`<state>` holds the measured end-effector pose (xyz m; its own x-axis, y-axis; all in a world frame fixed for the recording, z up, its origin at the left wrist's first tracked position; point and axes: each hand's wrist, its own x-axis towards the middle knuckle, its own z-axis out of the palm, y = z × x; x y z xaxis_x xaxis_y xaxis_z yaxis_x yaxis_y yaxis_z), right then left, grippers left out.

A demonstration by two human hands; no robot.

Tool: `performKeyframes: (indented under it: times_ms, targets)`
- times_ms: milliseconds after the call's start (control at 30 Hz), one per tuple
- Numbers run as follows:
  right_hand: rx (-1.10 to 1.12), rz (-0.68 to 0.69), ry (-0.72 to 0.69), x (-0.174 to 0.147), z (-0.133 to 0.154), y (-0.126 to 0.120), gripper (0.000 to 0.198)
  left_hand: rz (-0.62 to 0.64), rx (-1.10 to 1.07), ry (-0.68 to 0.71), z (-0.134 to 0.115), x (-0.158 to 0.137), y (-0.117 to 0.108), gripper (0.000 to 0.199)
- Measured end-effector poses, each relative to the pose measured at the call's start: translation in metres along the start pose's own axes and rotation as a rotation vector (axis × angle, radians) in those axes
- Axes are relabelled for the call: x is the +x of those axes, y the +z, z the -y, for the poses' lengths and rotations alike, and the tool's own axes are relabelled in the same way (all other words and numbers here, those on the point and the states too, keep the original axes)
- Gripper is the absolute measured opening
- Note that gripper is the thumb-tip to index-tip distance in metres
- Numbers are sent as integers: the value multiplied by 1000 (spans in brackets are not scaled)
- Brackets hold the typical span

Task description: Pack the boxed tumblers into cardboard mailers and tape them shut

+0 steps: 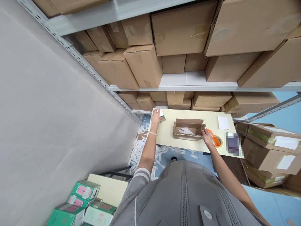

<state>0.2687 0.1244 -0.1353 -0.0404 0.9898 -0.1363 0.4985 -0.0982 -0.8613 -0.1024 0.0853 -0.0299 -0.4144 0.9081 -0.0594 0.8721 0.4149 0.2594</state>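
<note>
My left hand is closed around a small green and white box at the left end of the cream table. Part of that box is hidden under my fingers. An open cardboard box stands mid-table with its flaps up and crumpled white paper inside. My right hand grips this box at its right end. Just right of that hand lies an orange tape dispenser with a roll of tape.
A white card and a blurred dark item lie at the table's right. Shelves of cardboard boxes rise behind. Stacked cartons stand right. Paper scraps litter the floor; green boxes sit lower left beside the wall.
</note>
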Motion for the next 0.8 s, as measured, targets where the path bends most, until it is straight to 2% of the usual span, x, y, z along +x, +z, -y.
performKeyframes:
  times_ms: [100, 267, 433, 633, 800]
  targets:
    - [-2, 0, 72, -1, -3, 1, 59, 15, -8, 17, -3, 8, 7, 77]
    - [18, 8, 91, -3, -4, 0, 63, 18, -22, 31, -3, 21, 16, 79]
    - [21, 30, 133, -5, -4, 0, 70, 6, -22, 54, 2, 27, 28, 72]
    - [19, 41, 106, -11, 11, -5, 71, 70, 60, 21, 7, 23, 42, 78]
    - [3, 9, 84, -11, 25, -11, 82, 79, 86, 33, 12, 25, 37, 71]
